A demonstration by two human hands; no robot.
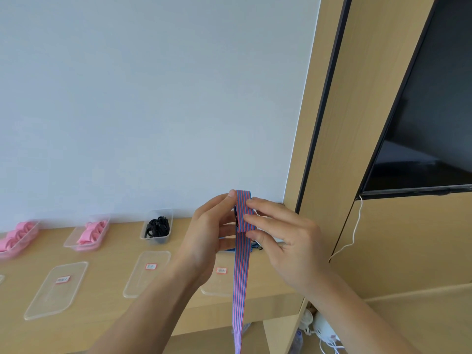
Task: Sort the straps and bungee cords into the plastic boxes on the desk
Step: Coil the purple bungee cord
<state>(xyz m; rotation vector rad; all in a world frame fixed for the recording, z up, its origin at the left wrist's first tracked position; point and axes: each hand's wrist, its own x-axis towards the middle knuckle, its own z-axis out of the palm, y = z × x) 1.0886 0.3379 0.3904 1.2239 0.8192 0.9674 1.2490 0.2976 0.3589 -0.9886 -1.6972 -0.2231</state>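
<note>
Scene was lit brightly and evenly; faint shadows were cast. A pale reflection was noted on the dark screen (421,149) at right. Straight lines were bowed toward frame edges.

The left hand (204,233) and right hand (283,241) are bare. The left forearm (143,318) and right forearm (357,315) are uncovered along their visible length.
</note>
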